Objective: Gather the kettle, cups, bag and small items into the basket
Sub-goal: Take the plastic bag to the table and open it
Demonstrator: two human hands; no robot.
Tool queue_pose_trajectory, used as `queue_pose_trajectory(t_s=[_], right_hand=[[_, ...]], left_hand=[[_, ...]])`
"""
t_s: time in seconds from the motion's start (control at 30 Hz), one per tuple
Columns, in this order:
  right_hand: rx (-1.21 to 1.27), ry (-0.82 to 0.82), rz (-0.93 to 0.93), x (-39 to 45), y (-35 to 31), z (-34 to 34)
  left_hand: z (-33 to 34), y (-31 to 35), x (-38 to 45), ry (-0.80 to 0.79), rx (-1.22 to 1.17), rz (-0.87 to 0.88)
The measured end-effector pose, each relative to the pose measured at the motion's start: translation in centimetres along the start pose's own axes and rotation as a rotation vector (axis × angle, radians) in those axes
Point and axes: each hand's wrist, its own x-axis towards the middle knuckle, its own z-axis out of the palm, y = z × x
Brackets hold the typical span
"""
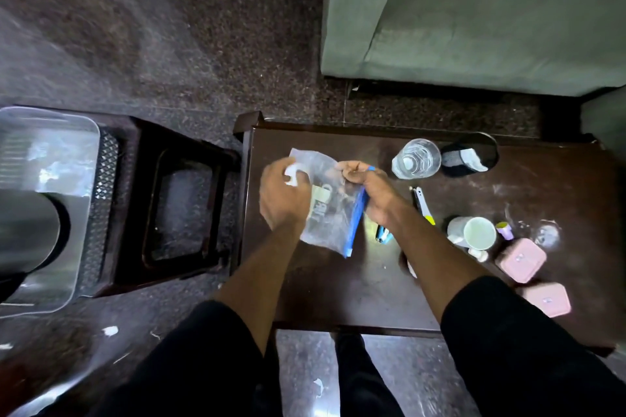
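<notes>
Both hands holding a zip bag over the dark wooden table.
Left hand is gripping a small white item against the clear, blue-zippered bag; right hand is pinching its zipper edge. The clear plastic basket, left on a stool, is holding the steel kettle. Glass tumbler and white mug are sitting on the table.

Dark speckled stone floor, green sofa, dark wooden table, brown stool

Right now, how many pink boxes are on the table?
2. One pink box lies right of the white cup, near the table's right side. The other sits closer to the person, by the near edge, partly behind the right sleeve. None seems hidden.
</notes>
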Motion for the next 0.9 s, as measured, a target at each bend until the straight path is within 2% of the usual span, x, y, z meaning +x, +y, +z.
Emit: queue_pose_trajectory(t_s=[0.07,0.17,0.27,0.47,0.5,0.57,0.63,0.7,0.73,0.8,0.9], right_hand=[[0.144,-0.130,0.088,-0.2,0.2,-0.6],[0.253,-0.212,0.185,-0.4,0.4,-1.3],[0.311,-0.206,0.234,-0.3,0.6,-1.7],[0.310,-0.176,0.229,0.5,-0.3,-1.5],[0.265,-0.173,0.213,0.8,-0.5,-1.2],[0.074,-0.061,0.131,1.4,-0.7,-0.5],[-0.176,0.217,-0.025,2.2,-0.6,0.3],[-0.274,0.438,-0.177,2.8,-0.6,0.4],[-0.344,0.504,-0.243,3.0,-0.6,0.2],[-0.667,0.575,-0.390,2.8,-0.3,-0.4],[-1.099,0.572,-0.639,1.6,1.4,-0.4]], left_hand=[[0.0,-1.5,1.7,-0.099,-0.184,-0.210],[0.2,-3.3,2.4,-0.389,-0.459,-0.511],[0.5,-4.0,2.1,-0.612,-0.522,-0.561],[1.3,-4.0,2.3,-0.782,-0.737,-0.617],[1.4,-3.9,2.5,-0.768,-0.751,-0.624],[1.4,-3.4,2.8,-0.587,-0.604,-0.546],[1.2,-3.0,2.9,-0.328,-0.310,-0.345],[0.9,-3.1,3.4,-0.197,-0.131,-0.190],[0.9,-3.2,3.8,-0.185,-0.094,-0.139],[1.1,-3.6,4.2,-0.207,-0.034,-0.053],[1.6,-3.9,3.4,-0.222,0.264,0.101]])
